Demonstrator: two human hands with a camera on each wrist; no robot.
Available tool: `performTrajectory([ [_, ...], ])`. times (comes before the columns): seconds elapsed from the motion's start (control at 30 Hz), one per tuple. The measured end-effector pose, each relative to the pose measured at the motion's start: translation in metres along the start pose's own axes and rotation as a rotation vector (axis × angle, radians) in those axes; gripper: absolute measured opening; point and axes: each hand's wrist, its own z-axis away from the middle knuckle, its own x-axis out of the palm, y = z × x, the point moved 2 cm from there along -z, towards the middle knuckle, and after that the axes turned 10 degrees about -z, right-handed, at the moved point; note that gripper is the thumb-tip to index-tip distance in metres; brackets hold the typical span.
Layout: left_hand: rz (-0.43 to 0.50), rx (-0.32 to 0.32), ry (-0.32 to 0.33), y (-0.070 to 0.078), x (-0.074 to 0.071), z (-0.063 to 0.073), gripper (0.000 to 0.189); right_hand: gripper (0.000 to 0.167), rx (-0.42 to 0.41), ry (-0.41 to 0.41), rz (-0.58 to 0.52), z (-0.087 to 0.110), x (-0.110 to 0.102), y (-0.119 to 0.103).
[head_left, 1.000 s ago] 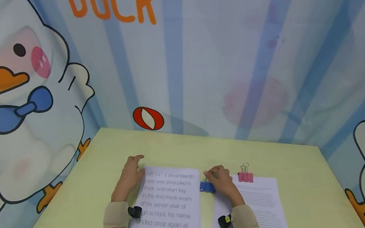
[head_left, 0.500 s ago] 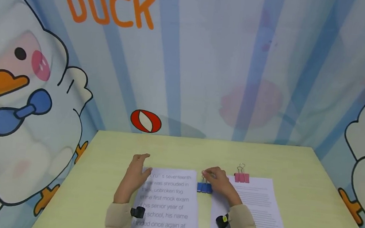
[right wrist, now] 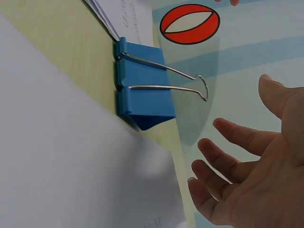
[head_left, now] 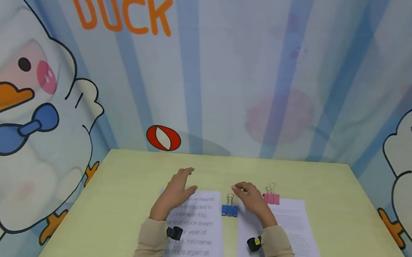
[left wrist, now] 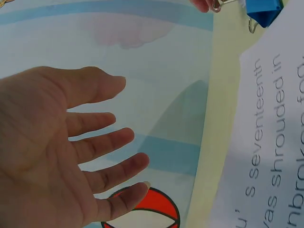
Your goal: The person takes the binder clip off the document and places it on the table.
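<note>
1. We set our clock on the blue binder clip in the head view, 12 pointing away from the person. It rests on the table in the gap between two stacks; contact with either, we cannot tell.
2. Large-print stack towards 8 o'clock, small-print stack towards 4. Print reads upright from the person's side, presumably laid so for reading.
3. Pink binder clip near 2 o'clock, clamped on the small-print stack's top edge, likely to keep its sheets aligned.
4. The blue clip's wire handles reach towards 12, which we judge leaves them easy to take.
5. Hands well apart, both without a load. Left hand, between 9 and 10, fingers spread; right hand, near 2, fingers loosely bent.
6. From the head view we might suspect a pinch at the right fingertips; the right wrist view shows thumb and fingers parted, off the handles.
7. That view also reveals layered sheets at the large-print stack's edge. Only the head view shows us the pink clip.
</note>
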Motion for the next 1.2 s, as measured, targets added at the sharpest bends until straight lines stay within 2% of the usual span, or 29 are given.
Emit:
performTrajectory([
  [0.23,0.019,0.086,-0.072,0.031,0.004,-0.015,0.060,0.042,-0.033,0.025,-0.003,-0.004,-0.025,-0.007],
  [0.47,-0.008,0.161,-0.183,0.068,0.027,-0.030,0.065,0.051,-0.005,0.031,-0.038,-0.009,-0.055,-0.014],
  [0.57,-0.025,0.159,-0.212,0.076,0.038,-0.032,0.066,0.050,-0.009,0.033,-0.038,-0.010,-0.063,-0.014],
  [0.7,-0.045,0.168,-0.217,0.081,0.048,-0.033,0.064,0.048,-0.002,0.054,-0.018,-0.008,-0.075,-0.009],
  [0.83,-0.071,0.203,-0.223,0.087,0.052,-0.036,0.061,0.049,0.026,0.068,-0.005,-0.008,-0.083,-0.003],
  [1.07,-0.124,0.254,-0.266,0.106,0.059,-0.042,0.058,0.043,0.052,0.075,0.024,-0.011,-0.089,0.005],
  [1.2,-0.153,0.270,-0.311,0.113,0.068,-0.046,0.057,0.041,0.058,0.082,0.049,-0.012,-0.091,0.011],
])
